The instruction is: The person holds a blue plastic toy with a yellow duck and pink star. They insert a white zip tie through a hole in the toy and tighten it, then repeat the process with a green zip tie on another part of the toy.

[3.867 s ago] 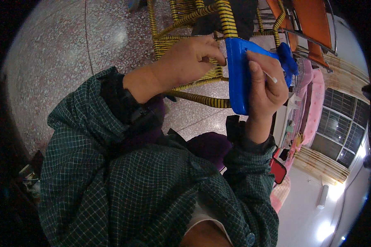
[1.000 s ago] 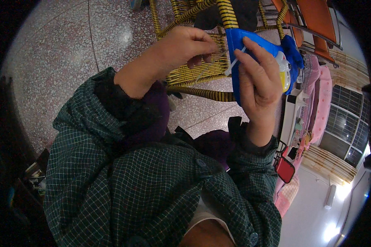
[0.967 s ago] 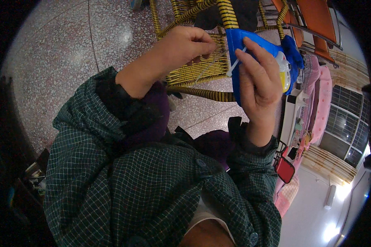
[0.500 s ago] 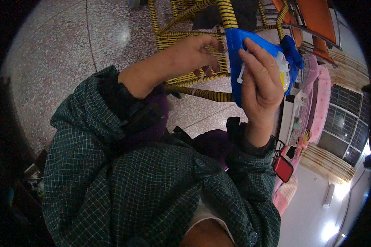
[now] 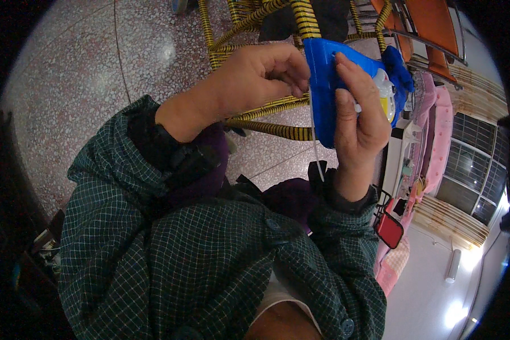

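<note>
My left hand (image 5: 263, 73) has its fingers curled together at the left edge of a shiny blue sheet-like piece (image 5: 322, 85). A thin white cord (image 5: 314, 133) hangs from its fingertips toward my right sleeve. My right hand (image 5: 361, 122) lies bent over the blue piece, thumb and fingers closed around a small white stick (image 5: 357, 107), of which only the tip shows. Beside its knuckles, a white and yellow figure (image 5: 386, 99) sits on the blue piece. Bunched blue material (image 5: 399, 68) lies at the far right end.
A yellow-and-black wound chair frame (image 5: 275, 129) stands behind and under the hands, with dark cloth (image 5: 328, 20) on it. Orange chairs (image 5: 433, 25) are at the upper right. A red panel (image 5: 390, 231) in a black frame is right of my right sleeve. The floor (image 5: 76, 73) is speckled.
My left hand has moved right to the blue piece's edge, and the white cord now hangs plainly below it. The white stick has shifted back into my right hand, with less of it showing.
</note>
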`<state>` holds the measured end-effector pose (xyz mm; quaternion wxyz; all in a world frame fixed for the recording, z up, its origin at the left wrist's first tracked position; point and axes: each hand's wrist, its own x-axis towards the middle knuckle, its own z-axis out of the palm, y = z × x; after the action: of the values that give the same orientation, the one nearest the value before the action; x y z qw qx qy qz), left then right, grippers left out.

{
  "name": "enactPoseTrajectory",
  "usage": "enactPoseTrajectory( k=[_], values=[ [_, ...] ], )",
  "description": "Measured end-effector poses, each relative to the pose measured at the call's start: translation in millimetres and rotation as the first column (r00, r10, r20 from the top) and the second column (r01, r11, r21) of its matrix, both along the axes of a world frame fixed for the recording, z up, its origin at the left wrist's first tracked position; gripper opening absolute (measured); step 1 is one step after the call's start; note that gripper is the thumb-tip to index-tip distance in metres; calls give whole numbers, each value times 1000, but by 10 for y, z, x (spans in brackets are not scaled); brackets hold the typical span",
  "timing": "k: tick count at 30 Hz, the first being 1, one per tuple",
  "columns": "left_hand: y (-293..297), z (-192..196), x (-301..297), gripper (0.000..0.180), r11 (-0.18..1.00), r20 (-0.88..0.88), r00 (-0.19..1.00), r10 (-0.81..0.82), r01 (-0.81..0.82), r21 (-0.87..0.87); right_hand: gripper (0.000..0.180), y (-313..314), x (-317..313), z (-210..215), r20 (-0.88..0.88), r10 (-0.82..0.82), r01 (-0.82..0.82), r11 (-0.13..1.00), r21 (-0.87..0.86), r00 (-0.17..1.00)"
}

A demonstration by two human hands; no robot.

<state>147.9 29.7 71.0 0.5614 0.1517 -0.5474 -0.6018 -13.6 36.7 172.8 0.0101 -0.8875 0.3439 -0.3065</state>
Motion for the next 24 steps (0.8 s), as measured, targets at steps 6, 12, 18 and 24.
enactPoseTrajectory(
  k=[6,12,18,24],
  values=[
    [9,44,-6,23,881,225,915,333,-218,-419,20,-4,-9,-1,36,-12,11,999,36,999],
    [33,91,-50,22,786,224,846,484,-307,-537,19,0,-12,6,74,-38,32,996,86,997],
    [18,48,-34,17,745,268,797,542,-308,-592,19,10,-7,11,95,-40,29,993,118,995],
    [-92,8,167,24,784,376,746,549,-304,-541,19,16,-19,13,104,-53,39,990,135,993]
  ],
)
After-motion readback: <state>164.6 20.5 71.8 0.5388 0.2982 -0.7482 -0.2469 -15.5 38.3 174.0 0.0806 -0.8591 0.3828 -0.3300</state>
